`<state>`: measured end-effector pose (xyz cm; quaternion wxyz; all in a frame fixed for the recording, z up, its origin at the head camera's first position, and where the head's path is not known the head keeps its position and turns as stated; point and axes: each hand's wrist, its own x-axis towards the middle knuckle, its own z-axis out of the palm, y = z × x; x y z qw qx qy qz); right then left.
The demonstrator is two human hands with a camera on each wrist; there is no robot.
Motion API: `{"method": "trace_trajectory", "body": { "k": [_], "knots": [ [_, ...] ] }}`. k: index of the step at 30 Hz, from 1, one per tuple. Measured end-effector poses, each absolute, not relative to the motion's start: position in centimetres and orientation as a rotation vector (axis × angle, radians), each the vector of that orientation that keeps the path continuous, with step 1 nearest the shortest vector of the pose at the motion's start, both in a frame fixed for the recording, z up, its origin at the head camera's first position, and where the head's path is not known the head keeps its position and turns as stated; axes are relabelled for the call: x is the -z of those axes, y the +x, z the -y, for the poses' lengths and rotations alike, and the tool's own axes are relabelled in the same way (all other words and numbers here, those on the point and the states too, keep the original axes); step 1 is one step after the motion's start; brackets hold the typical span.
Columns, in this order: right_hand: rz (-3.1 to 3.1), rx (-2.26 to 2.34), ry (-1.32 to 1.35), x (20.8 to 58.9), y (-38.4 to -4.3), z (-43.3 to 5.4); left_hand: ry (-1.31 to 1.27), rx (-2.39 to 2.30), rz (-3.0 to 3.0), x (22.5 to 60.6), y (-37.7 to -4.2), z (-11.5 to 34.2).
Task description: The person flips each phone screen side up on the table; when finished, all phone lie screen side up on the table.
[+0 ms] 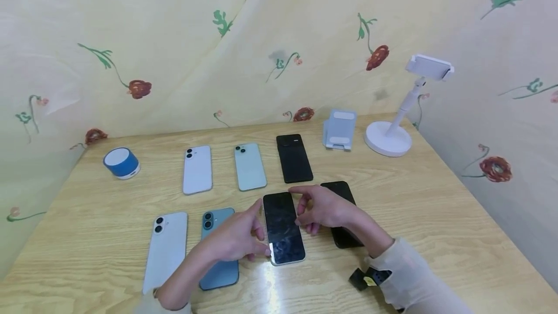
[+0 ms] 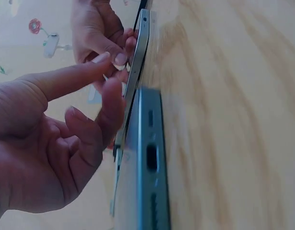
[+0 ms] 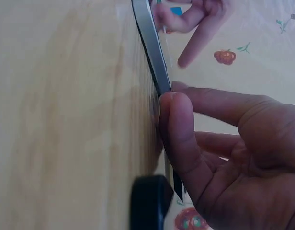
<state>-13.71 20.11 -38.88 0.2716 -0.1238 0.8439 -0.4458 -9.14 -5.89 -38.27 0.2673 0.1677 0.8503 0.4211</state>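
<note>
A smartphone (image 1: 284, 229) with a dark screen lies face up on the wooden table between both hands. Along its left side, my left hand (image 1: 237, 234) has index finger and thumb spread apart, the thumb at the lower left edge. On the other side, my right hand (image 1: 324, 206) reaches its index finger to the top right corner and rests its thumb at the right edge. Both wrist views show fingertips right at the phone's thin metal side (image 3: 154, 48). Beneath the left hand and forearm lies a blue phone (image 1: 220, 275), back up. A black phone (image 1: 342, 190) is partly hidden under the right forearm.
Behind lie a lavender phone (image 1: 197, 171), a pale green phone (image 1: 250, 166) and a black phone (image 1: 294, 159). A white phone (image 1: 167, 241) is at left. Farther back stand a blue speaker (image 1: 122, 164), a light blue phone stand (image 1: 341, 127) and a tall white stand (image 1: 388, 138).
</note>
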Motion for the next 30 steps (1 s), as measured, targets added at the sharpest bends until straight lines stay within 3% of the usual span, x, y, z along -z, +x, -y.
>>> {"method": "trace_trajectory", "body": {
  "k": [9, 20, 30],
  "knots": [
    [-2.382, 1.160, -0.477, 36.7, -14.1, -18.7, 0.349, -1.153, -2.440, 36.6, -7.5, 11.0],
    [-2.308, 1.148, -0.653, 35.9, -15.3, -13.4, 0.084, -1.166, -2.488, 36.3, -5.3, 15.7],
    [-2.131, 1.131, -0.578, 37.2, -16.2, -8.9, -0.013, -1.196, -2.405, 37.9, -3.8, 17.4]
  ]
}}
